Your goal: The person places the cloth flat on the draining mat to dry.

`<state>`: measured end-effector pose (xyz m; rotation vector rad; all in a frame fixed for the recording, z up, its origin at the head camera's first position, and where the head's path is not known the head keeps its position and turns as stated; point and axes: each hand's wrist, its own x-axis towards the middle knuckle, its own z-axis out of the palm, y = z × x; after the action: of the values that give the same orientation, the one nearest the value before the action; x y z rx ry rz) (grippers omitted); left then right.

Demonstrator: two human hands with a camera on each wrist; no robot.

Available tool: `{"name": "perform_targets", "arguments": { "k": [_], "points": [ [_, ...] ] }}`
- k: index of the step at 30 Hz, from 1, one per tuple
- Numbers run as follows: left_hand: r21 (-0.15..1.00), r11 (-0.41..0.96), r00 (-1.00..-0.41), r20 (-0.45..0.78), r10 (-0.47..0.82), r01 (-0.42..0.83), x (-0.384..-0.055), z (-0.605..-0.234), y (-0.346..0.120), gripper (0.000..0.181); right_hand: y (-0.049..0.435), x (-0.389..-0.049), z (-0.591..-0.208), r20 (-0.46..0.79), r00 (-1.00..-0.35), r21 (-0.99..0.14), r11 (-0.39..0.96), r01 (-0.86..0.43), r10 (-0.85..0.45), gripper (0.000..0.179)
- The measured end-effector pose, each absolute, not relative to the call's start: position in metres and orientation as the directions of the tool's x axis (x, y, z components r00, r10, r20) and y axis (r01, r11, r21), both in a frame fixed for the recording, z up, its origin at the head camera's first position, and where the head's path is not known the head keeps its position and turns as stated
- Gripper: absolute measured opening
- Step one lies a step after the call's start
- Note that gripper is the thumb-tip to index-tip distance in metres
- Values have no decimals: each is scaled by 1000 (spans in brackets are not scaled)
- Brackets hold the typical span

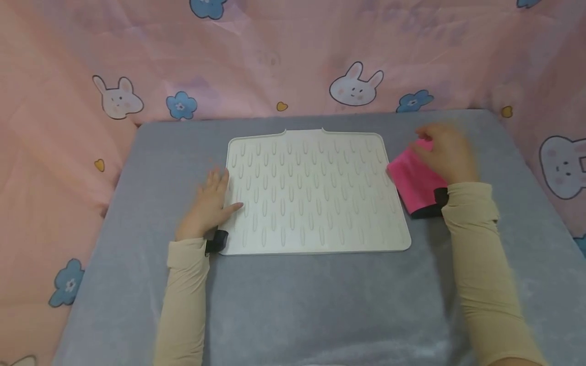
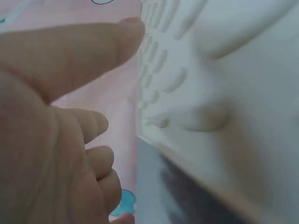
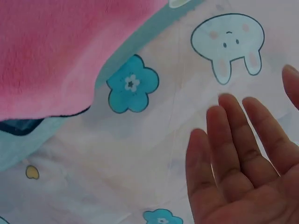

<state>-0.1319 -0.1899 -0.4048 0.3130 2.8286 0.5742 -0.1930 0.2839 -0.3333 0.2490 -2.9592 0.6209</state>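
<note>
The pink cloth (image 1: pixel 414 178), plush and dark-edged, was just beside the right end of the ridged white mat (image 1: pixel 311 193), which ran lengthwise left to right. The right hand (image 1: pixel 450 152) was nearer the cloth, fingers loose, gripping nothing; the left hand (image 1: pixel 207 206) was spread at the mat's left edge.

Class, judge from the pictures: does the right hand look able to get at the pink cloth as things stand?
Probably yes: the right hand is open close by the pink cloth, and the right wrist view shows nothing between them.
</note>
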Motion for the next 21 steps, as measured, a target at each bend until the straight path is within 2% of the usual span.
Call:
{"name": "perform_targets", "arguments": {
  "k": [5,11,15,21],
  "points": [
    [487,868,-939,-242,243,99,-129,-415,-191,86,281,-188,-346,6,-996,-453,887,-85,-93,37],
    [515,854,-933,-267,240,72,-125,-424,-194,84,280,-180,-369,7,-997,-513,856,-65,-71,32],
    [504,860,-937,-254,240,84,-125,-426,-194,82,277,-174,-382,-31,-998,-505,862,-33,-56,38],
    [505,857,-936,-244,255,102,-127,-428,-197,82,276,-170,-393,-21,-999,-497,868,-15,-30,44]
  ]
}}
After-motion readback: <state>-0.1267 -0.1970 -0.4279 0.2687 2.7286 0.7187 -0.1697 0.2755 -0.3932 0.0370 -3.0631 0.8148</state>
